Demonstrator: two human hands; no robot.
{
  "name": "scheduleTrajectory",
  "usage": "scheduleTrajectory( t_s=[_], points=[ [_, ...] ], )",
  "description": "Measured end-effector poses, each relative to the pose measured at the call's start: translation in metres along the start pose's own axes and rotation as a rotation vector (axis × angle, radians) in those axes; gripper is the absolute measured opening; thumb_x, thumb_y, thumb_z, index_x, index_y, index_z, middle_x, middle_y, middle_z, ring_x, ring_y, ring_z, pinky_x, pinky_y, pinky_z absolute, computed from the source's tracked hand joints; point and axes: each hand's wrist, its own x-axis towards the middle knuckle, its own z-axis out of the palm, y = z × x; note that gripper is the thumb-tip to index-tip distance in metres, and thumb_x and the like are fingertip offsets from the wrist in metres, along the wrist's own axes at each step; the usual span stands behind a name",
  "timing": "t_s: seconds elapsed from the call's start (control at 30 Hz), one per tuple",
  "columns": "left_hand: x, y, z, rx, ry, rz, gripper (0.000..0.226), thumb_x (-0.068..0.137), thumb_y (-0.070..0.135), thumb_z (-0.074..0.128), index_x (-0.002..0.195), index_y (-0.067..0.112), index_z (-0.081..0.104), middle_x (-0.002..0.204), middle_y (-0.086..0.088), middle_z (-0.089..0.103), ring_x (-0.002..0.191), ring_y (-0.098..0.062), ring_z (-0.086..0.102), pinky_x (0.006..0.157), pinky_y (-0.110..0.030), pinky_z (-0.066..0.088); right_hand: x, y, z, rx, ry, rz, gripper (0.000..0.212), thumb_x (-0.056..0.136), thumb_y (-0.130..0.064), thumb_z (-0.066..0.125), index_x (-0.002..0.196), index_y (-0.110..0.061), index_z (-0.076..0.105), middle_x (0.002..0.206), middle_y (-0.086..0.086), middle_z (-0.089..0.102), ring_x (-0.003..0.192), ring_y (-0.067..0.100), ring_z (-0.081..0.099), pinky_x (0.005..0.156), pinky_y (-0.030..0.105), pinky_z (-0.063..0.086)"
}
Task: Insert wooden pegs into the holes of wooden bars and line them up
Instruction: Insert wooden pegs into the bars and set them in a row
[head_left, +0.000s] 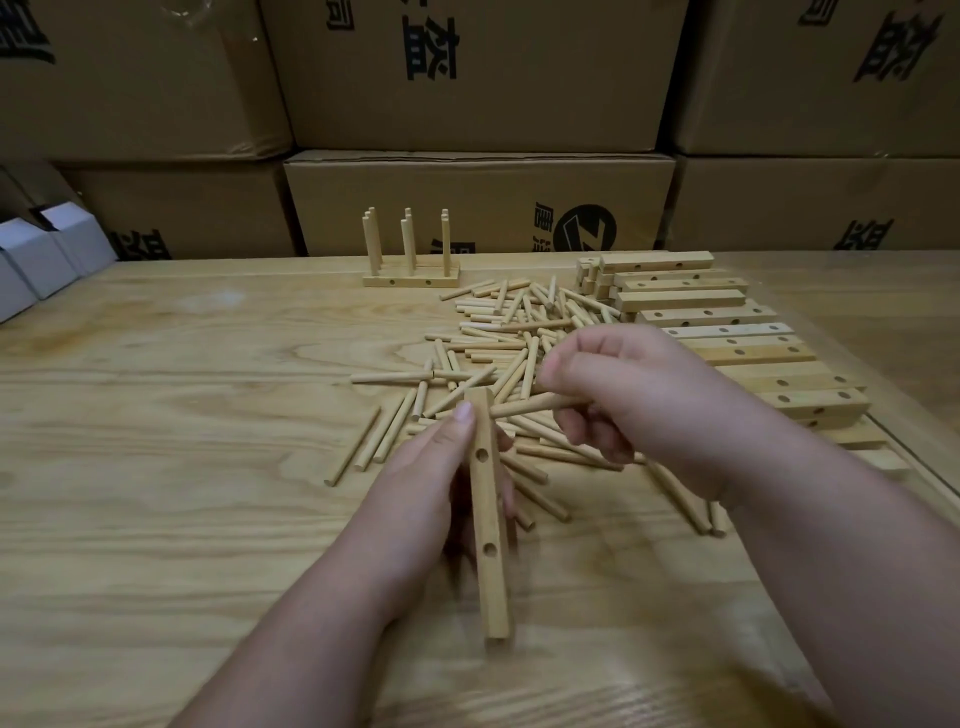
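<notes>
Cardboard boxes (478, 73) behind the worktop (182, 415) carry upside-down black characters and a round logo. Left hand (431, 467) grips a wooden bar (489, 519) lengthwise above the worktop, two holes showing. Right hand (623, 395) pinches a peg (524, 407), its tip touching the bar's far end.

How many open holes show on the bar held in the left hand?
2. On the bar, one hole sits near the fingers of the left hand, and another hole lies lower, toward the near end. A third may be hidden near the top.
</notes>
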Motion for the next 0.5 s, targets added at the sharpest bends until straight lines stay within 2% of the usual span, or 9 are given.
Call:
scheduleTrajectory(
  t_s=[0.07, 0.13, 0.2, 0.27, 0.33, 0.43, 0.5],
  points=[
    [0.0, 0.001, -0.001, 0.008, 0.063, 0.011, 0.053, 0.094, 0.063, 0.038, 0.083, 0.023, 0.072, 0.062, -0.011, 0.065, 0.048, -0.019, 0.056, 0.045, -0.024, 0.044, 0.002, 0.002, 0.001, 0.144, 0.002, -0.018, 0.031, 0.089, -0.046, 0.058, 0.094, -0.018, 0.069, 0.068, 0.006, 0.069, 0.049, 0.015, 0.051, 0.043, 0.028, 0.038],
    [0.0, 0.002, -0.001, -0.03, 0.133, -0.008, 0.056, 0.102, 0.059, 0.033, 0.079, 0.025, 0.072, 0.058, -0.007, 0.061, 0.044, -0.017, 0.053, 0.042, -0.024, 0.042, 0.006, 0.006, 0.001, 0.215, 0.083, -0.013, 0.045, 0.088, -0.059, 0.051, 0.098, -0.019, 0.067, 0.07, 0.004, 0.071, 0.049, 0.016, 0.054, 0.044, 0.029, 0.041],
    [0.001, 0.004, -0.002, -0.136, 0.175, -0.049, 0.059, 0.105, 0.055, 0.03, 0.075, 0.027, 0.072, 0.055, -0.006, 0.057, 0.041, -0.018, 0.048, 0.039, -0.025, 0.039, 0.01, 0.015, 0.001, -0.027, 0.223, -0.035, 0.037, 0.094, -0.06, 0.049, 0.092, -0.027, 0.067, 0.071, -0.004, 0.072, 0.051, 0.011, 0.059, 0.049, 0.031, 0.047],
    [0.001, 0.007, -0.002, -0.243, 0.2, -0.074, 0.06, 0.105, 0.054, 0.029, 0.076, 0.025, 0.073, 0.053, -0.008, 0.054, 0.039, -0.018, 0.046, 0.036, -0.026, 0.038, 0.014, 0.031, 0.0, -0.469, 0.334, -0.058, 0.024, 0.096, -0.051, 0.058, 0.086, -0.032, 0.067, 0.072, -0.01, 0.071, 0.058, 0.005, 0.064, 0.058, 0.035, 0.056],
    [0.002, 0.008, -0.002, -0.269, 0.207, -0.088, 0.058, 0.105, 0.054, 0.029, 0.088, 0.018, 0.072, 0.053, -0.008, 0.052, 0.037, -0.018, 0.045, 0.033, -0.025, 0.037, 0.017, 0.044, 0.003, -0.779, 0.319, -0.015, 0.019, 0.093, -0.048, 0.065, 0.084, -0.032, 0.066, 0.075, -0.011, 0.067, 0.067, 0.008, 0.063, 0.064, 0.037, 0.059],
    [0.003, 0.007, -0.004, -0.301, 0.209, -0.109, 0.058, 0.106, 0.053, 0.029, 0.098, 0.013, 0.071, 0.05, -0.007, 0.049, 0.036, -0.016, 0.043, 0.032, -0.025, 0.036, 0.021, 0.054, 0.007, -0.93, 0.265, 0.036, 0.022, 0.086, -0.052, 0.071, 0.085, -0.031, 0.067, 0.089, -0.012, 0.062, 0.08, 0.012, 0.061, 0.072, 0.037, 0.058],
    [0.003, 0.008, -0.007, -0.379, 0.185, -0.119, 0.056, 0.107, 0.046, 0.028, 0.098, 0.011, 0.072, 0.049, -0.007, 0.046, 0.035, -0.017, 0.04, 0.031, -0.023, 0.034, 0.023, 0.055, 0.007, -0.932, 0.268, 0.034, 0.022, 0.086, -0.052, 0.071, 0.084, -0.031, 0.067, 0.089, -0.012, 0.062, 0.079, 0.012, 0.061, 0.072, 0.036, 0.058]
  ],
)
